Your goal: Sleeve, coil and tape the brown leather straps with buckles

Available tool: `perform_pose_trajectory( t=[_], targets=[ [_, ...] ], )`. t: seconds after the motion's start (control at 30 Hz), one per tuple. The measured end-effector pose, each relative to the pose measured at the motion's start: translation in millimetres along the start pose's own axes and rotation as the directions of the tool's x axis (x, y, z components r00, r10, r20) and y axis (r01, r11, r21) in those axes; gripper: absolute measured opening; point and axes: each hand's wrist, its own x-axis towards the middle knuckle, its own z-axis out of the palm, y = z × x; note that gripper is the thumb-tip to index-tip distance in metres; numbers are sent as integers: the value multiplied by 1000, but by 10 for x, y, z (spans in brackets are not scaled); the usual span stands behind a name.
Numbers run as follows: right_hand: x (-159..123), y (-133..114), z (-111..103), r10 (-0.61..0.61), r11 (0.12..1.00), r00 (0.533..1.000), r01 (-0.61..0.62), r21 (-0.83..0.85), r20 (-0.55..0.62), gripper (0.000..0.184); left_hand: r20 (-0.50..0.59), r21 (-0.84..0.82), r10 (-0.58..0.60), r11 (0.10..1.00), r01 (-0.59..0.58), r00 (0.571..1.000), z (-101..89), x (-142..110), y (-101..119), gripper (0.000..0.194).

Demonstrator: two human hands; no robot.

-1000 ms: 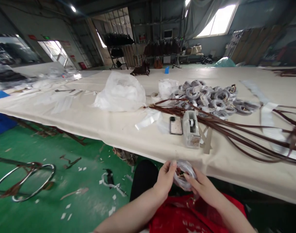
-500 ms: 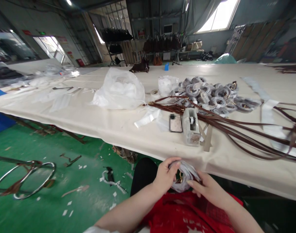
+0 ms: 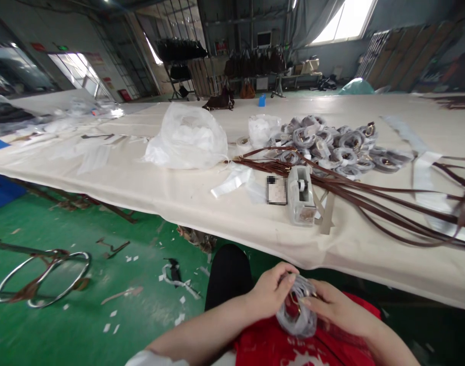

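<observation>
Above my lap, in front of the red apron [image 3: 262, 340], both hands grip a coiled strap wrapped in clear plastic [image 3: 299, 323]. My left hand [image 3: 275, 290] is closed on the coil's upper left side, thumb on top. My right hand [image 3: 331, 302] pinches its right side, close to a gold-coloured metal piece inside the ring. The palm-side fingers are partly hidden. On the table ahead lies a heap of similar plastic-wrapped coils [image 3: 327, 145]. Long brown straps [image 3: 373, 195] run across the table in front of that heap.
A tape dispenser [image 3: 301, 195] stands near the front edge of the table [image 3: 179, 195], beside a small blurred-out object [image 3: 277, 190]. Farther left sits a large white plastic bag [image 3: 190, 140]. Scraps and a chrome-ringed stool [image 3: 41, 279] are on the green floor.
Both hands have brought the coil down and toward my body, away from the table edge. The coil has turned, so more of its lower loop shows.
</observation>
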Motion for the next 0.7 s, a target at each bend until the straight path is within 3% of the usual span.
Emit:
perform_pose_trajectory(
  t=[0.07, 0.2, 0.37, 0.7],
  targets=[
    [-32, 28, 33, -8, 999, 999, 6, -46, -46, 35, -12, 78, 20, 997, -20, 1000, 67, -48, -5, 34],
    [-93, 105, 195, 47, 988, 984, -71, -135, -171, 31, -23, 139, -56, 989, 59, 998, 145, -74, -38, 33],
    [-110, 223, 428, 1, 996, 908, -36, -77, -419, 43, 12, 222, -69, 973, 65, 998, 108, -90, -7, 34],
    [17, 135, 515, -43, 938, 863, -139, -318, -503, 26, 24, 274, 64, 959, -68, 998, 37, -152, 63, 24]
  ],
)
